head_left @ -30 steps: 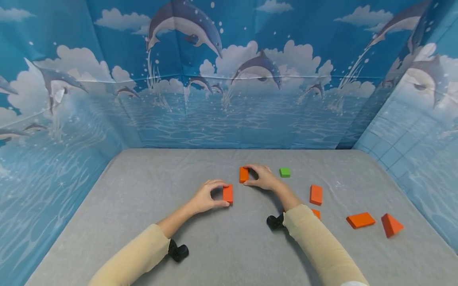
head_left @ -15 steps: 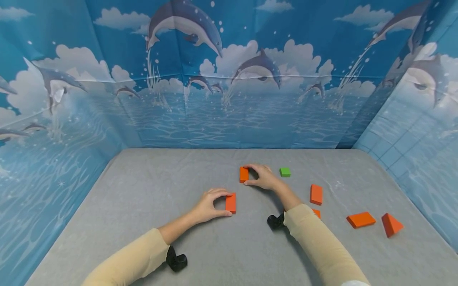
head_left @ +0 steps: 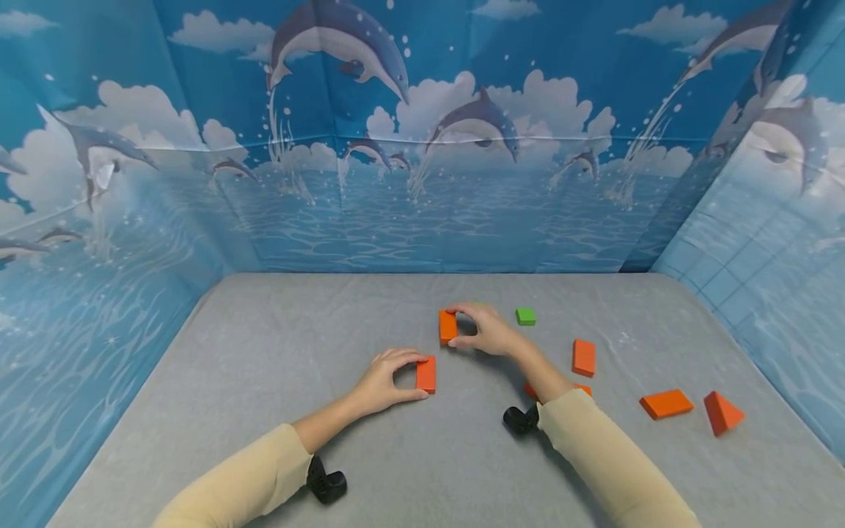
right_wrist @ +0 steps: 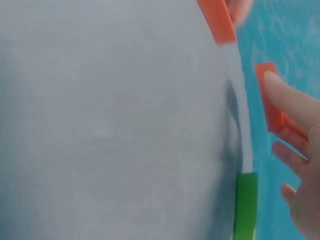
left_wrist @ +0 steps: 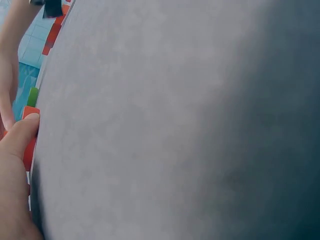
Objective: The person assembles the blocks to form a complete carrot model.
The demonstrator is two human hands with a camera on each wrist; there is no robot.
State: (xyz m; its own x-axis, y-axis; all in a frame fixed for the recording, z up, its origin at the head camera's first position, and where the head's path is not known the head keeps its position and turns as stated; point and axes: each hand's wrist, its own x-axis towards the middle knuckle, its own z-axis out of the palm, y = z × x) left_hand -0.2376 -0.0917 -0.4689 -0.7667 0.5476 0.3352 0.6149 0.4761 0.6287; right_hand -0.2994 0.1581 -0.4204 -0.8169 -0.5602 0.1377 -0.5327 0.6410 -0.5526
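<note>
You are stationed in what appears to be a curtained-off recording booth; the wider premises cannot be determined. Evidence noted: dolphin-print curtain [head_left: 422,220] enclosing the far, left and right sides, a grey cloth-covered table [head_left: 297,315], toy building blocks [head_left: 667,404] upon it, and your black wrist cameras [head_left: 326,485].

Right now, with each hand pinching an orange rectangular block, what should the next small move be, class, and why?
Probably the right hand should bring its orange rectangular block nearer the similar orange block in the left hand: both are pinched at their ends, and a gap of grey table surface separates them.
</note>
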